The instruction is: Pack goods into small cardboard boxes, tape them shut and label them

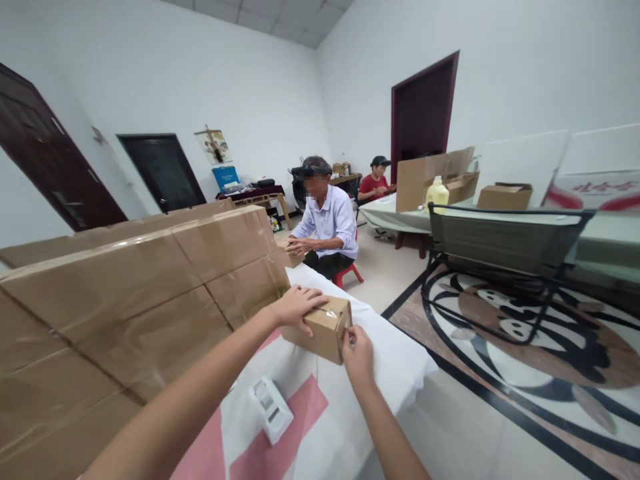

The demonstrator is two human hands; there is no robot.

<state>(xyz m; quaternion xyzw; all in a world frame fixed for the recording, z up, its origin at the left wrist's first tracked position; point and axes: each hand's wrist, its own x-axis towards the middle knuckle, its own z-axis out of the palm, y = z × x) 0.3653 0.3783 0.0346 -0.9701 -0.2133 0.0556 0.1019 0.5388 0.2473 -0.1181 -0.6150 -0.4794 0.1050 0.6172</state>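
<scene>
A small cardboard box (316,339) lies on the white-covered table, a shiny strip of clear tape on its top. My left hand (296,308) rests over its top left part, fingers spread across the top and thumb down the near side, holding it. At the box's right end is my right hand (358,350), fingers curled closed against the end face. Whatever may be pinched there is hidden. Nearer to me, a white box-shaped object with recesses (271,409) lies partly on a pink patch of the cover.
Taped cardboard boxes (150,293) are stacked along the left. Across the table a person (327,220) sits with hands on another box (293,255). Farther back sits a person in red (373,187). A folding chair frame (510,233) and a yellow jug (437,195) are at right.
</scene>
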